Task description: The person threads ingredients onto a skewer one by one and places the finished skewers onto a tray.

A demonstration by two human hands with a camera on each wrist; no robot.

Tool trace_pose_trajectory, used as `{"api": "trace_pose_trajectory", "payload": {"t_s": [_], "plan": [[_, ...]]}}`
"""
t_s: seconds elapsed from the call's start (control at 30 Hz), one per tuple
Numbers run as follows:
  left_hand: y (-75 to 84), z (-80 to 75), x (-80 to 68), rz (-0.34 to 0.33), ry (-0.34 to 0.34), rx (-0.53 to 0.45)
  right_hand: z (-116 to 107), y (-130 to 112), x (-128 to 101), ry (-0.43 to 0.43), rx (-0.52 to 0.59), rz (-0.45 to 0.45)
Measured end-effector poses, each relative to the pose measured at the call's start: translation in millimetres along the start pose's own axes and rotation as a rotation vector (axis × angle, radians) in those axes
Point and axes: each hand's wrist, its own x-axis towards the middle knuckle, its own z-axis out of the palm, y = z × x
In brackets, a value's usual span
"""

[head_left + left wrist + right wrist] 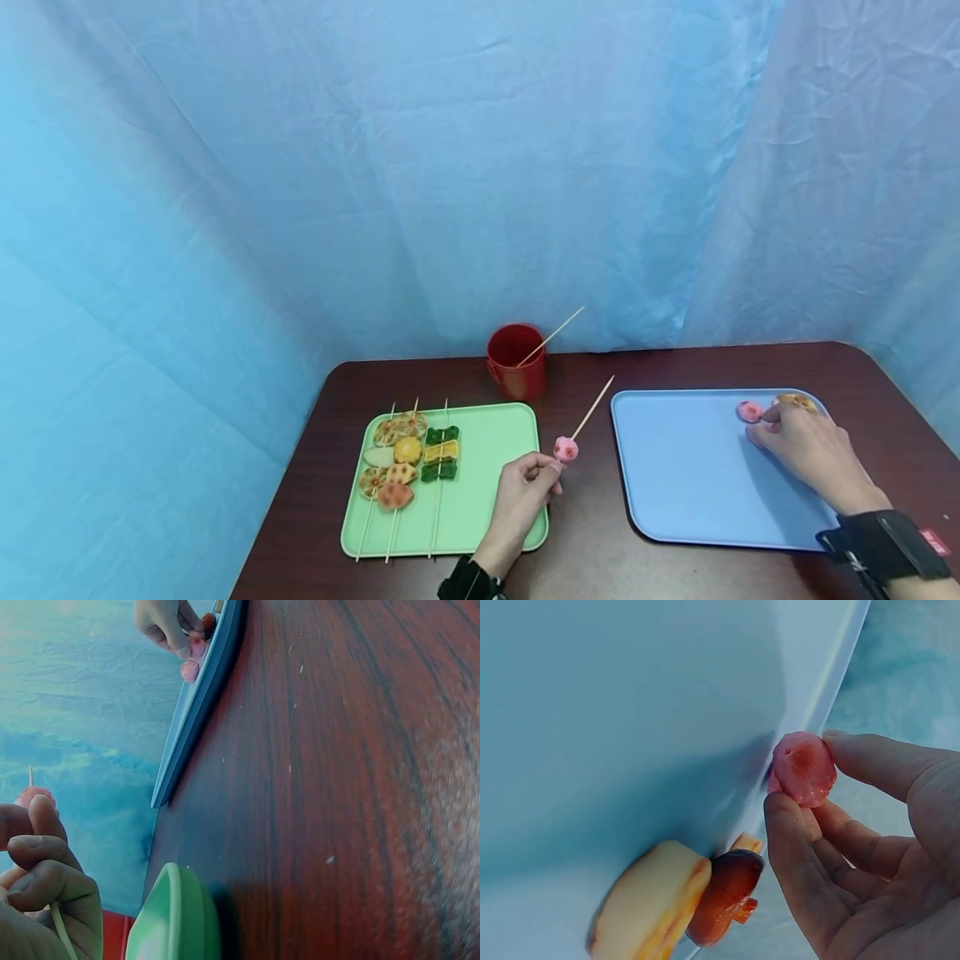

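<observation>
Pink, round and soft-looking, the small food piece (803,768) was pinched between the thumb and fingertips of the right hand (806,446) at the far edge of the pale blue plastic tray (682,492), lifted just clear so it could be carried off. Left of that tray, the left hand (521,496) had its grip closed on a thin wooden skewer (592,407) already carrying another pink piece (566,449), tip slanted up above the dark wooden counter (585,533), seemingly ready for threading.
</observation>
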Motion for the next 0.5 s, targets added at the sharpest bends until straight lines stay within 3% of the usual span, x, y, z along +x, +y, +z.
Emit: {"api": "trace_pose_trajectory", "payload": {"t_s": [0.5], "plan": [[2.1,-1.7,-0.3,-0.006,0.001,-0.013,2.7,-20.2,-6.3,0.104,0.106,-0.111]]}}
